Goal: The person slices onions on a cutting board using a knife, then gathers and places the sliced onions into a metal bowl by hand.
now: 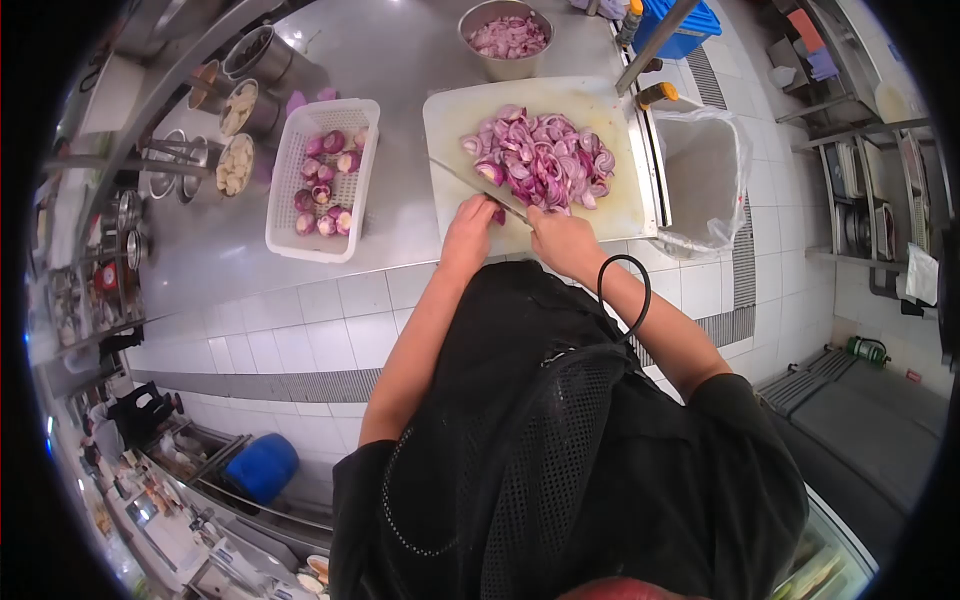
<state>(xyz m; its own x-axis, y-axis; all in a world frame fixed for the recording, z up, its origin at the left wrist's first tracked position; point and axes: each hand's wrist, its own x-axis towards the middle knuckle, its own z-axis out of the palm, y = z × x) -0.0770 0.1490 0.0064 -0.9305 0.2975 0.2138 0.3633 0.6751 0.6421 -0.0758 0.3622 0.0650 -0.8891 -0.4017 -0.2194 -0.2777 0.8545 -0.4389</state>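
Note:
My right hand (562,240) is closed around the handle of a knife (458,177), whose blade slants up and left across the white cutting board (448,120). At the board's front edge my left hand (467,236) has its fingers curled on a piece of red onion (498,215), close beside the blade. Most of that piece is hidden by the fingers and knife. Just beyond both hands lies a heap of sliced red onion (548,155). Left of the board, a white perforated basket (285,160) contains several peeled red onions (323,193).
A metal bowl (501,65) of cut onion stands behind the board. To the right is a lined bin (700,180), with a yellow-capped bottle (657,95) near the board's corner. Metal containers (235,165) of pale pieces line the left side.

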